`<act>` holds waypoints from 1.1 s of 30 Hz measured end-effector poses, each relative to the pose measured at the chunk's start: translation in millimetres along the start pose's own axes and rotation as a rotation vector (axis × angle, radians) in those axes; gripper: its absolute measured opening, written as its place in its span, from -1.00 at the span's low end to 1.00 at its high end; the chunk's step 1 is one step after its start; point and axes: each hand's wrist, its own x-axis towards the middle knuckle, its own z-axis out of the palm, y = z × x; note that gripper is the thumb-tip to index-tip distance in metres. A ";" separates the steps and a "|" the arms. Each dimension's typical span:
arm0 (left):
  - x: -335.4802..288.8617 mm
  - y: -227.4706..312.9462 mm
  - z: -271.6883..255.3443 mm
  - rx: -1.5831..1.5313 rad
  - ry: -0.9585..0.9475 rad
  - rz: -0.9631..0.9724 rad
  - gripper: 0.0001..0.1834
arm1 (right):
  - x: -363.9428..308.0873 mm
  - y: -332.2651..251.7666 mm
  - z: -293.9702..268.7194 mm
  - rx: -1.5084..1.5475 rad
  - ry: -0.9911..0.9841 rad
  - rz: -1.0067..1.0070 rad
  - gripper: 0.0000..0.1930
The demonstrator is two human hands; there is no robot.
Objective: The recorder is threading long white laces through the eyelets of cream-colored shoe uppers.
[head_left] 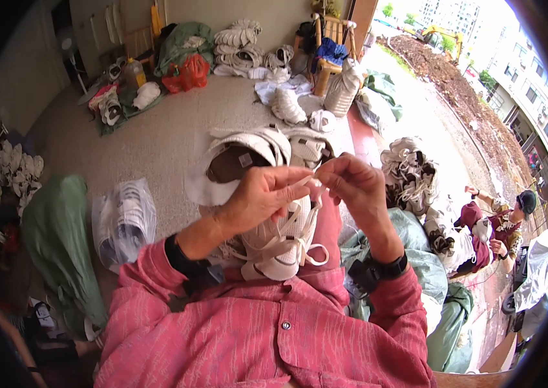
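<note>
My left hand (258, 197) and my right hand (356, 187) meet above my lap, fingertips pinched on a thin off-white shoelace (313, 183). Below them a white sneaker (279, 265) rests on my lap with its toe toward me. Its lace crosses the front, and a loose loop hangs on its right side. Just beyond my left hand lie stacked white shoe uppers (264, 143) with dark insides. Another white shoe (311, 150) sits behind my hands. The fingers partly hide the exact grip on the lace.
A clear bag of shoes (125, 223) and a green sack (61, 239) stand at left. Piled shoes (410, 171) and green sacking (416, 239) lie at right, near another person (506, 223) handling shoes. Farther off are a red bag (193, 72), a shoe heap (238, 45) and a bamboo chair (333, 39).
</note>
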 end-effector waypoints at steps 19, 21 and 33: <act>-5.5 -25.2 -2.8 -0.189 0.043 0.106 -0.69 | 12.3 5.6 19.4 0.134 -0.136 0.215 -0.71; -6.1 -25.8 -1.6 -0.217 0.062 0.127 -0.69 | 8.6 8.9 21.6 0.116 -0.160 0.192 -0.74; -12.3 -31.4 -10.8 -0.161 -0.065 -0.004 -0.68 | 9.2 16.2 24.8 0.198 -0.196 0.244 -0.87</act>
